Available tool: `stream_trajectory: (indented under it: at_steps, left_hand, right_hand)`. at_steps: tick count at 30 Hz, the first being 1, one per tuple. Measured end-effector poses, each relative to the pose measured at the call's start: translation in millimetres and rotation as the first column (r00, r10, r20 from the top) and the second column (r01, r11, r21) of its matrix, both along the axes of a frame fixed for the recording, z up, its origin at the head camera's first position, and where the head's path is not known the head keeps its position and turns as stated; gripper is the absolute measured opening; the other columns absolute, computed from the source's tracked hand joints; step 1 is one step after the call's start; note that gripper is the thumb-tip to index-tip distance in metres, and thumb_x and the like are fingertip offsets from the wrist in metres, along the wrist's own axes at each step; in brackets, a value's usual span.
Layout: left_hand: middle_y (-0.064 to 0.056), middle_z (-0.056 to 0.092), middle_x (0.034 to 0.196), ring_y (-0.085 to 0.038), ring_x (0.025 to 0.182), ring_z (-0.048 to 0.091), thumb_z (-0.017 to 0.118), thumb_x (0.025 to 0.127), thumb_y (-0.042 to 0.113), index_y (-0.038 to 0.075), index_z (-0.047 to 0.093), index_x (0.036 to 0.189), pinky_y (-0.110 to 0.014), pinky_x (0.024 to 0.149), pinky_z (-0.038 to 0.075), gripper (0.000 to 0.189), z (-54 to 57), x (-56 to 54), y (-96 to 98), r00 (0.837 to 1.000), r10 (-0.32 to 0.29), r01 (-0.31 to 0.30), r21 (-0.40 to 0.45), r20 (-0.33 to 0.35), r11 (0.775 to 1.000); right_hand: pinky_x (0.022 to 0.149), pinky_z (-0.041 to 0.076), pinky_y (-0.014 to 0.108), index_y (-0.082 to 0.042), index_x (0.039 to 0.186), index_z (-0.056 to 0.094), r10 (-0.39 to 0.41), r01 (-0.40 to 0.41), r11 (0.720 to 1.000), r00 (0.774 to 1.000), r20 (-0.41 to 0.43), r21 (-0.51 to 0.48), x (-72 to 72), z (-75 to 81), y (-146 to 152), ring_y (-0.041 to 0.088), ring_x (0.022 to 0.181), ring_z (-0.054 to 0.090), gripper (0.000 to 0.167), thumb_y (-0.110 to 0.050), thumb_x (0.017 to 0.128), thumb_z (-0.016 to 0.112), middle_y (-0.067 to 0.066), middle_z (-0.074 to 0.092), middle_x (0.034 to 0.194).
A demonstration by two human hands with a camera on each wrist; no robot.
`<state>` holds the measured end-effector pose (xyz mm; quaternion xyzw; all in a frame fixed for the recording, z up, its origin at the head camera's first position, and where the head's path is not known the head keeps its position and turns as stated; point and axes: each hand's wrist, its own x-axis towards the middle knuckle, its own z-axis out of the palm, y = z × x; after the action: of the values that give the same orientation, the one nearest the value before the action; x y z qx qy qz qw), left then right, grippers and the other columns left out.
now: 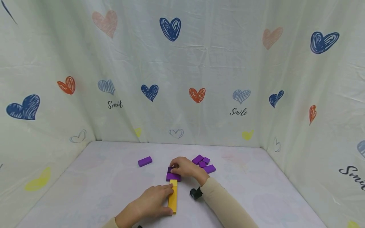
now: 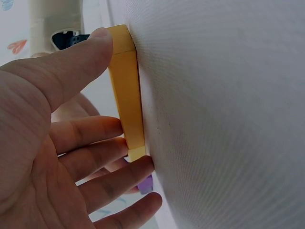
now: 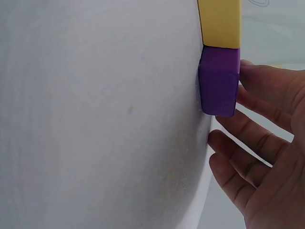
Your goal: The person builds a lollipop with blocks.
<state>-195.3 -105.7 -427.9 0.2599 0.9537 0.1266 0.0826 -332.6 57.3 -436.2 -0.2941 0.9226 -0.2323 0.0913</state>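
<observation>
In the head view, yellow blocks lie end to end in a strip pointing away from me. My left hand rests along the strip's left side, thumb against its near end and fingers fairly straight; the left wrist view shows the thumb and fingertips touching the yellow wood. A purple block lies crosswise at the strip's far end. Just behind it, my right hand pinches a second purple block, partly hidden by the fingers. The right wrist view shows the thumb by a purple block touching yellow.
Several loose purple blocks lie in a group right of my right hand. Another purple block sits alone at the back left. A black device is on the right wrist. A heart-printed curtain surrounds the white table.
</observation>
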Motion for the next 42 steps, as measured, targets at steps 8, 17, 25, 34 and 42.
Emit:
stream_trajectory:
  at_steps: [8, 17, 25, 34, 42]
  left_hand:
    - [-0.003, 0.054, 0.136, -0.025, 0.120, 0.053, 0.071, 0.075, 0.059, 0.016, 0.061, 0.126, -0.049, 0.096, 0.046, 0.068, -0.1, -0.1, 0.8, 1.000, -0.003, 0.003, -0.004, -0.007, 1.000]
    - [-0.004, 0.054, 0.137, -0.025, 0.120, 0.053, 0.072, 0.075, 0.057, 0.015, 0.062, 0.125, -0.049, 0.095, 0.046, 0.066, 1.0, 2.6, 1.8, 1.000, -0.011, 0.012, 0.009, -0.024, 1.000]
    - [-0.003, 0.054, 0.137, -0.025, 0.120, 0.053, 0.072, 0.075, 0.058, 0.016, 0.061, 0.126, -0.048, 0.095, 0.046, 0.067, 1.0, 1.5, 1.0, 1.000, -0.005, 0.005, 0.011, -0.016, 1.000]
    - [-0.004, 0.054, 0.137, -0.025, 0.121, 0.052, 0.072, 0.076, 0.057, 0.015, 0.061, 0.126, -0.048, 0.095, 0.046, 0.066, -0.2, 3.0, 1.0, 0.999, -0.013, 0.014, 0.025, -0.035, 1.000]
    - [-0.004, 0.053, 0.138, -0.026, 0.123, 0.051, 0.072, 0.075, 0.056, 0.014, 0.060, 0.127, -0.048, 0.097, 0.045, 0.067, 0.8, 3.6, -0.3, 1.000, -0.012, 0.013, 0.029, -0.027, 0.999]
  right_hand:
    - [0.087, 0.051, 0.026, -0.019, 0.110, 0.069, 0.004, -0.004, 1.000, 1.000, 0.000, 0.000, 3.2, 1.7, 0.4, 0.007, 0.091, 0.055, 0.019, -0.021, 0.092, 0.066, -0.009, 0.064, 0.100]
    - [0.078, 0.051, 0.024, -0.016, 0.115, 0.067, 0.002, -0.001, 0.999, 1.000, 0.019, -0.054, 2.0, 4.5, 15.8, 0.007, 0.085, 0.055, 0.027, -0.026, 0.091, 0.067, -0.009, 0.062, 0.095]
    - [0.079, 0.050, 0.030, -0.012, 0.113, 0.069, -0.030, 0.024, 0.995, 0.998, -0.063, -0.095, -2.1, 15.3, 53.2, 0.012, 0.090, 0.056, 0.027, -0.027, 0.092, 0.064, -0.006, 0.064, 0.100]
    - [0.080, 0.051, 0.034, -0.008, 0.109, 0.070, -0.039, 0.034, 0.999, 0.991, -0.126, -0.040, 6.8, 13.5, 86.3, 0.013, 0.088, 0.056, 0.025, -0.022, 0.088, 0.067, -0.002, 0.065, 0.098]
    - [0.085, 0.051, 0.036, -0.005, 0.102, 0.073, 0.063, -0.066, 0.998, 0.968, -0.245, -0.006, 11.6, 7.0, 110.8, 0.016, 0.094, 0.061, 0.023, -0.006, 0.079, 0.071, 0.003, 0.070, 0.100]
